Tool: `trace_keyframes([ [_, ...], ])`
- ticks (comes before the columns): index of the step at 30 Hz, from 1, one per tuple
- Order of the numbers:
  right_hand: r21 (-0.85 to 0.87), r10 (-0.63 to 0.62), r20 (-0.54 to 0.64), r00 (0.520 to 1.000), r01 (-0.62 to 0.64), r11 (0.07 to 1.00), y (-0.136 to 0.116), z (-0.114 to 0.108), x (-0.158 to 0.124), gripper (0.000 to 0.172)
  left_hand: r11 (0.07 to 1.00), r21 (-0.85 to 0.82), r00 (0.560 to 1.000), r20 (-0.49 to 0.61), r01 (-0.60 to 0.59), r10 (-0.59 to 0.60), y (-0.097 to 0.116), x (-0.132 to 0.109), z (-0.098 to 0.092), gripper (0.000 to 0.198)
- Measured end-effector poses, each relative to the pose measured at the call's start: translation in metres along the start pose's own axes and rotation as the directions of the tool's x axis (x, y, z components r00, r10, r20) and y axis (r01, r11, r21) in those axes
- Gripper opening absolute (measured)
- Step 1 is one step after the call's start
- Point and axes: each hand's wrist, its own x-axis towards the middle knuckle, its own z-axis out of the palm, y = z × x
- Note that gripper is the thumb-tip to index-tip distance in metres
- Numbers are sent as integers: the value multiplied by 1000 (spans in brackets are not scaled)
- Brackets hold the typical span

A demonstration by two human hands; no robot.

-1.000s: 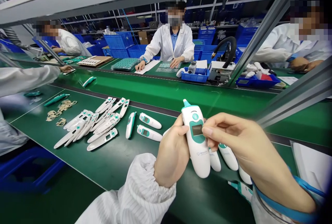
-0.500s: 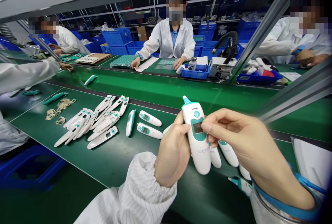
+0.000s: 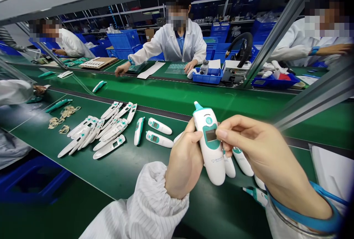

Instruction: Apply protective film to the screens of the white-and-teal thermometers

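head view: left hand and right hand together clamp a white ear thermometer.

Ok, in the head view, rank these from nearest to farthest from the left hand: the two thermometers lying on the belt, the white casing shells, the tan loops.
1. Two thermometers on the green belt, just left of the left hand; too close to call between them.
2. White casing shells, further left.
3. Tan loops, farthest left.

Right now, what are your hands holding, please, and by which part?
A white ear thermometer, the left hand gripping its body, the right hand pinching beside its display.
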Motion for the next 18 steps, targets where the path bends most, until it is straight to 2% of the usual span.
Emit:
trace_keyframes([
  [11, 12, -28, -13, 1000, 28, 1000, -1, 1, -1, 15, 1000, -18, 1000, 12, -8, 9, -1, 0, 0, 22],
  [18, 45, -17, -8, 1000, 17, 999, -1, 1, -1, 18, 1000, 0, 1000, 5, -14, 14, -2, 0, 0, 24],
])
